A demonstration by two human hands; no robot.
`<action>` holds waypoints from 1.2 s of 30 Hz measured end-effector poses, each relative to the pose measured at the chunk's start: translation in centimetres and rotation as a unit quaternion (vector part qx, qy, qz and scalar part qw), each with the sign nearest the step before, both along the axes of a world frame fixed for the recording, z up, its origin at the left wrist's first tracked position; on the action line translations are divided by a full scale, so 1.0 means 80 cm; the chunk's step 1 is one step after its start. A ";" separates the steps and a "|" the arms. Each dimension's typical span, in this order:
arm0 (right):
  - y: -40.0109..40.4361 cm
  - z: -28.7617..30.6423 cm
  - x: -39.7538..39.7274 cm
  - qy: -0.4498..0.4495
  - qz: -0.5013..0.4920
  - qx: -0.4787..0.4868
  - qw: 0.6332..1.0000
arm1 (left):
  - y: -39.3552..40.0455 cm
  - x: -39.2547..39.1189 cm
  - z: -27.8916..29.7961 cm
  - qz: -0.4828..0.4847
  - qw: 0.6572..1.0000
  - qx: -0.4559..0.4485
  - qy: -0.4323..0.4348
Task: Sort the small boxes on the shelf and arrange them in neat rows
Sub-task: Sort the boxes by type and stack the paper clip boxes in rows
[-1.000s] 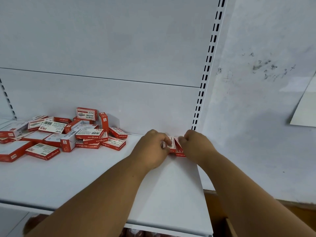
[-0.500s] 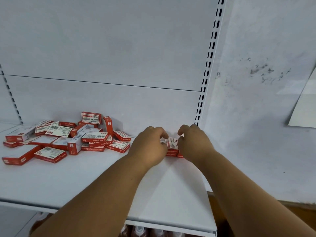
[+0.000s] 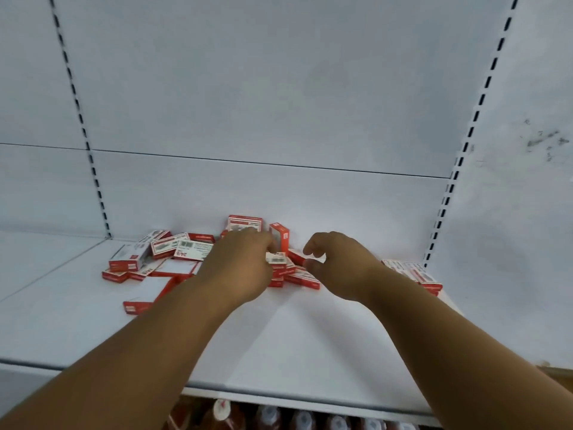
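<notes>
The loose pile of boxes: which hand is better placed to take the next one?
Left. The left hand already lies on the pile, fingers at a box; the right hand hovers beside it, holding nothing.

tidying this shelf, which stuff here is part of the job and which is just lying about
Part of the job:
- pile of red and white boxes
- placed boxes at the shelf's right end
- shelf
- left hand and right hand, both at the pile

Just there:
- bottles below the shelf
- scuffed wall
</notes>
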State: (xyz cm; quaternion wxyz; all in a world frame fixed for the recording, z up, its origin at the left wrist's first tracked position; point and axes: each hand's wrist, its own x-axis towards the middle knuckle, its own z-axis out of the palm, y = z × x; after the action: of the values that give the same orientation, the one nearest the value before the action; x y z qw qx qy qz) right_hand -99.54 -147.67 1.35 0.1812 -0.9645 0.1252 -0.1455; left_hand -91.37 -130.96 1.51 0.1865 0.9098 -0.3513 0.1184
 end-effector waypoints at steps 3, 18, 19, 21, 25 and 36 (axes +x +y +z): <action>0.030 -0.006 0.033 -0.001 -0.021 -0.007 1.000 | 0.025 0.035 0.000 -0.004 1.000 0.008 0.001; 0.057 -0.034 0.076 0.014 -0.056 -0.015 0.998 | 0.044 0.079 -0.020 -0.087 0.996 0.018 -0.001; 0.058 -0.034 0.073 -0.023 -0.063 0.011 0.998 | 0.045 0.079 -0.019 -0.094 0.995 0.021 0.000; 0.063 -0.029 0.066 -0.114 -0.083 0.079 0.987 | 0.044 0.079 -0.016 -0.099 0.994 0.040 -0.004; 0.065 -0.007 0.054 -0.255 -0.129 0.192 0.939 | 0.031 0.071 -0.009 -0.116 0.990 0.076 -0.027; 0.060 -0.001 0.005 -0.343 -0.094 0.422 0.834 | 0.000 0.060 -0.016 -0.068 0.991 0.018 -0.116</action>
State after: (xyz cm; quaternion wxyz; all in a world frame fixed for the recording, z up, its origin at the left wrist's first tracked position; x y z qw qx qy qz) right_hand -99.16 -142.85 1.27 0.5874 -0.6662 0.1949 -0.4160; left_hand -86.59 -130.98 0.26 0.1355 0.8672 -0.4335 0.2041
